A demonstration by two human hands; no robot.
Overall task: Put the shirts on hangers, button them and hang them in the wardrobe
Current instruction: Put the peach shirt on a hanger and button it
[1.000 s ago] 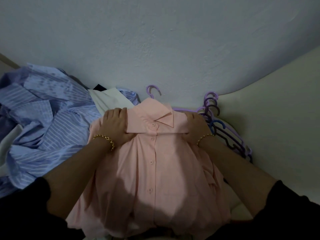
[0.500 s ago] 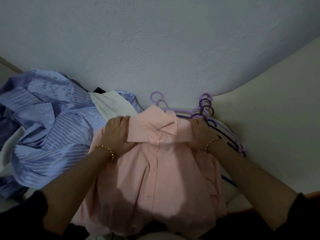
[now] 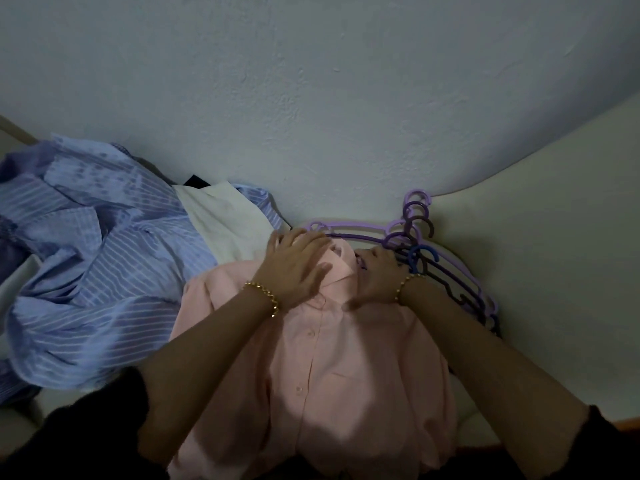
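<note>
A pink shirt [image 3: 332, 368] lies front up before me, its placket buttoned down the middle. A purple hanger's hook [image 3: 313, 226] sticks out just past the collar. My left hand [image 3: 294, 265] lies flat across the left of the collar, fingers straight and reaching toward that hook. At the collar's right side, my right hand [image 3: 375, 275] has its fingers curled into the pink cloth. Both wrists wear gold bracelets.
A heap of blue striped shirts [image 3: 104, 271] fills the left, with a white garment [image 3: 225, 216] beside it. A stack of purple, blue and dark hangers [image 3: 419, 237] lies right of the collar. A grey wall [image 3: 311, 98] rises behind; a cream surface [image 3: 536, 271] extends right.
My left hand left the shirt's left shoulder and slid up onto the collar toward the hanger hook. My right hand stayed at the right of the collar. The view dipped closer.
</note>
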